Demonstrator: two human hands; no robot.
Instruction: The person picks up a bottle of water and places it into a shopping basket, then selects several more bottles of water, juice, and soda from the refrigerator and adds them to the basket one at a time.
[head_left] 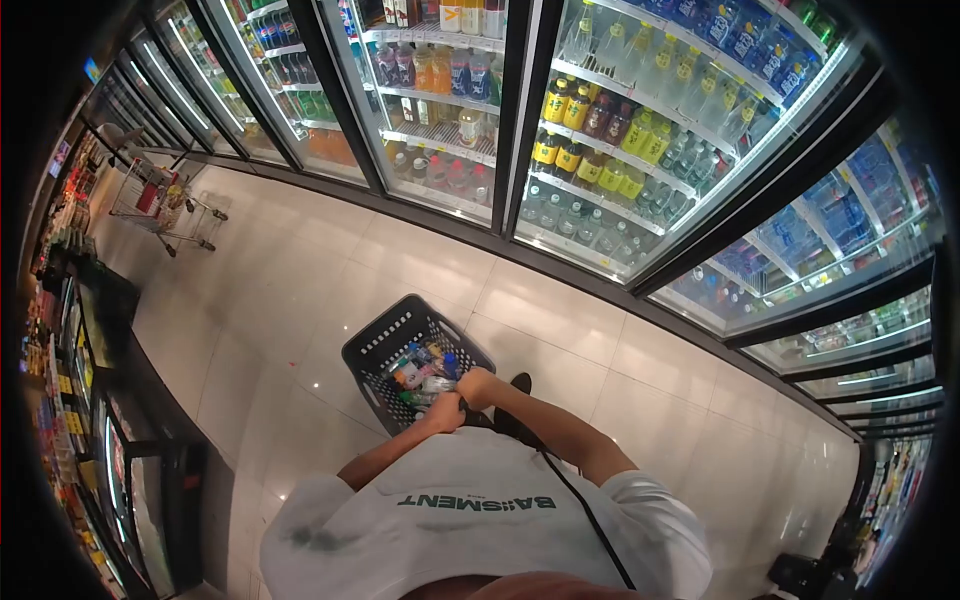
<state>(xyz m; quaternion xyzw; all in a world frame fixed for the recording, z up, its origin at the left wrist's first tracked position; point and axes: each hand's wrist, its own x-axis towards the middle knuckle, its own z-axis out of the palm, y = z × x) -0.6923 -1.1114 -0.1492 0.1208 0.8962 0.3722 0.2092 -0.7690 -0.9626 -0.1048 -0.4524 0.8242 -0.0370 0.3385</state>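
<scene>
A dark grey plastic shopping basket (378, 332) with slotted walls is in front of my body, in the middle of the head view. Several bottles and packs (424, 364), some with blue caps, lie in its bottom. My left hand (443, 413) is closed at the basket's near side, on its dark handle, which the fingers mostly hide. Just right of it and a little farther forward, my right hand (481, 388) is also closed around the handle. The two hands are close together, over the near end of the basket.
Glass-door drink coolers (620, 150) line the far side and the right. A shopping cart (165, 205) stands at the far left on the pale tiled floor (290, 270). Dark display shelves (120, 400) run along the left. My dark shoe (521, 382) shows beside the basket.
</scene>
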